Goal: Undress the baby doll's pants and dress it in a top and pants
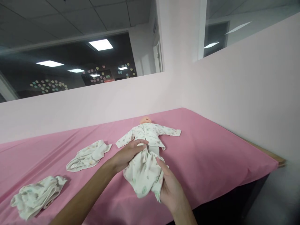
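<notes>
A baby doll lies on its back on the pink-covered table, its head toward the wall. It wears a white printed baby top with both sleeves spread out. Just below the top's hem, my left hand grips the upper left edge of a bunched white printed baby garment. My right hand holds the same garment by its right side, the thumb on top. The garment covers the doll's lower body from view; whether the legs are inside it I cannot tell.
Two more folded or crumpled printed baby garments, one nearer the doll and one at the lower left, lie on the pink sheet. A white wall with windows borders the table behind and to the right. The table's front edge drops off at lower right.
</notes>
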The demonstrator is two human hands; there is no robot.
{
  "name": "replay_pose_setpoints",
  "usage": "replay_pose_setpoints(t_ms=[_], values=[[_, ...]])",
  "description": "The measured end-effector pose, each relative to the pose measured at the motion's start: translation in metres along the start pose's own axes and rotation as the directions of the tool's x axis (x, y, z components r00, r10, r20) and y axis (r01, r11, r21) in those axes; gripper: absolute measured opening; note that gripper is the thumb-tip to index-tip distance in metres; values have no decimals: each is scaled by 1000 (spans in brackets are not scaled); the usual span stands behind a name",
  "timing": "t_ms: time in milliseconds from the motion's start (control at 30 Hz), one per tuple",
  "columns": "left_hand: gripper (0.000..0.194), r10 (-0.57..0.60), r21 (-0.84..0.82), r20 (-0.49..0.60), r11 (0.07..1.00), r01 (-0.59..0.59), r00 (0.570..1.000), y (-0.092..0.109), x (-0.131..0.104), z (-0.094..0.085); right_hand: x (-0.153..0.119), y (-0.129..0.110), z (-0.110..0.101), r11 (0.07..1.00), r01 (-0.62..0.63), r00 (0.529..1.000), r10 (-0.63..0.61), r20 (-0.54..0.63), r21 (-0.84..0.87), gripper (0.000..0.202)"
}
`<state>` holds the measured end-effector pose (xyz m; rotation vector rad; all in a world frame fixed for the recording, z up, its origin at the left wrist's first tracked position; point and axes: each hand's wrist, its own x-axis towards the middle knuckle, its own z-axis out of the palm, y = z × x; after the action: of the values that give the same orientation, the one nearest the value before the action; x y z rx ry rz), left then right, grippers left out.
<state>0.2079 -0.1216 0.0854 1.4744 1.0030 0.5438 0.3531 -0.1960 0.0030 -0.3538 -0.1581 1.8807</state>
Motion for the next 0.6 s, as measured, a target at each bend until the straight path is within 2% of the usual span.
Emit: replay_pose_setpoints(t_ms=[67, 133, 200, 300, 367, 433, 500, 600], values=[[52, 23, 237, 73, 971, -40, 997, 3, -8, 6, 0, 4, 3, 999, 13, 999, -14, 36, 48, 66], [48, 69, 424, 101, 900, -105, 992, 6, -17, 10, 0, 7, 6, 996, 24, 998, -29, 64, 85, 64], [43, 96, 506, 143, 849, -156, 985, 9, -26, 12, 0, 9, 8, 994, 18, 996, -28, 87, 110, 61], [39, 104, 530, 222, 822, -210, 969, 12, -34, 13, 2, 10, 9, 990, 6, 997, -17, 80, 141, 59], [40, 112, 569, 192, 797, -203, 975, 12, -38, 14, 4, 9, 8, 988, 17, 999, -23, 38, 152, 58], [40, 115, 626, 113, 763, -160, 987, 9, -41, 16, 6, 7, 8, 985, 53, 998, -55, 8, 166, 54], [40, 114, 676, 38, 729, -110, 993, 5, -44, 19, 6, 6, 9, 981, 80, 996, -83, 10, 174, 50], [35, 175, 738, 12, 663, -127, 984, 0, -49, 26, 6, 10, 12, 986, 38, 998, -45, 44, 161, 47]])
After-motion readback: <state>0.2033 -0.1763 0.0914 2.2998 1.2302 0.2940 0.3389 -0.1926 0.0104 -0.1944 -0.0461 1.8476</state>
